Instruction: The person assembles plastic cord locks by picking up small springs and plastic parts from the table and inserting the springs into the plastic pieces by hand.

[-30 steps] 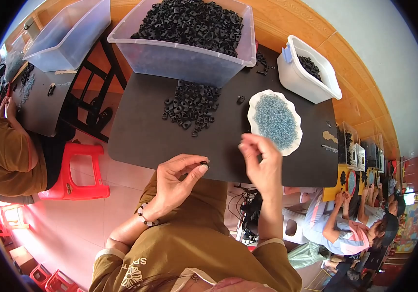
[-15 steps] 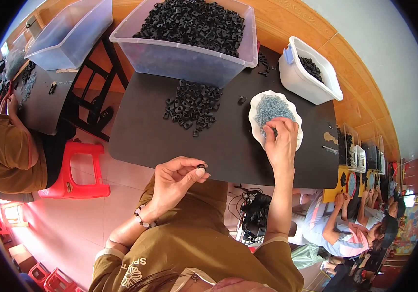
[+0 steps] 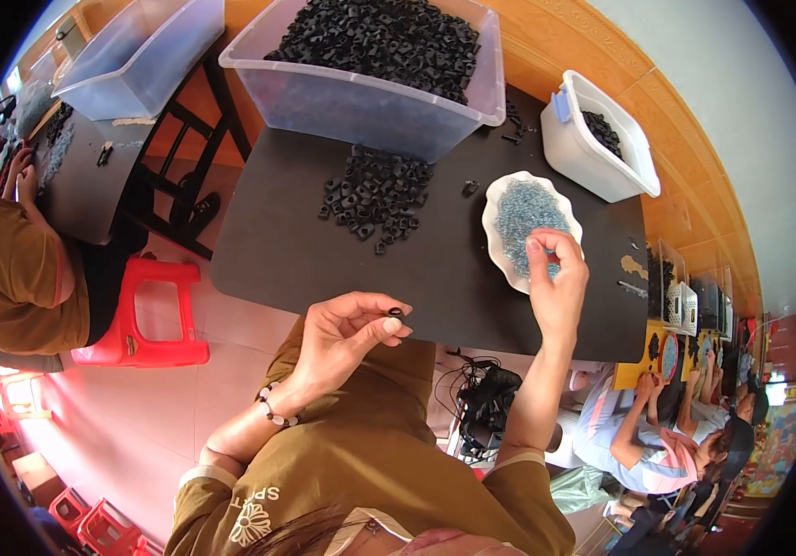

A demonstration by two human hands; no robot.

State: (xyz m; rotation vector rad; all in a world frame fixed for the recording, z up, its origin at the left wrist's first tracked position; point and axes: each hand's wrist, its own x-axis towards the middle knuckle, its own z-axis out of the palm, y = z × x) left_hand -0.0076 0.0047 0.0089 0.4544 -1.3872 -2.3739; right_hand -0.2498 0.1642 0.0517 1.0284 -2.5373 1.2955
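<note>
Just past the table's near edge, my left hand (image 3: pixel 344 339) pinches a small black plastic part (image 3: pixel 396 313) between thumb and fingers. A round opening shows at its top. My right hand (image 3: pixel 560 292) is raised over the near side of a white scalloped dish (image 3: pixel 493 246), thumb and forefinger closed together. Whatever those fingertips hold, if anything, is too small to make out. Many tiny clear bluish pieces (image 3: pixel 523 213) fill the dish. A loose pile of black plastic parts (image 3: pixel 375 199) lies on the dark table, left of the dish.
A large clear tub (image 3: pixel 361 116) heaped with black parts stands at the table's back. At the back right is a white bin (image 3: pixel 592 162) with more black pieces. A single black part (image 3: pixel 470 188) lies beside the dish. Co-workers sit left and right; a red stool (image 3: pixel 143 315) stands left.
My right hand has lifted slightly out of the bluish pieces and shifted a little right. The left hand keeps its black part, now turned so its opening shows. The whole view has shifted slightly.
</note>
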